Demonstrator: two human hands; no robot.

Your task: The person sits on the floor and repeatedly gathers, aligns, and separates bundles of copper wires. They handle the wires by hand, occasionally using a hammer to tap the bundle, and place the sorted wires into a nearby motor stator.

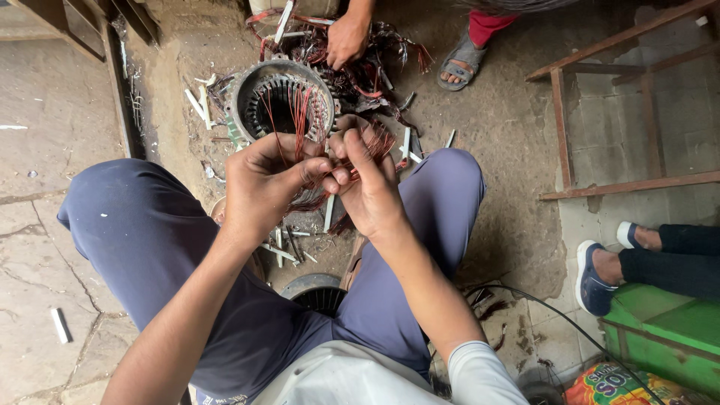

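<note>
Both hands pinch copper wire: left hand and right hand pressed together above the stator, strands running taut up from its slots, apparently for pulling leverage

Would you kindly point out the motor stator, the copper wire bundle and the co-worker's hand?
motor stator (247, 90), head view, left metal rim.
copper wire bundle (301, 112), head view, strands above the fingers.
co-worker's hand (345, 41), head view, back of hand.

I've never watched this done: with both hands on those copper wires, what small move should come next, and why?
Probably a steady pull toward the body. Both the left hand and right hand pinch the copper wires, which run taut up into the slots of the stator, so they look gripped but not yet free.
</note>
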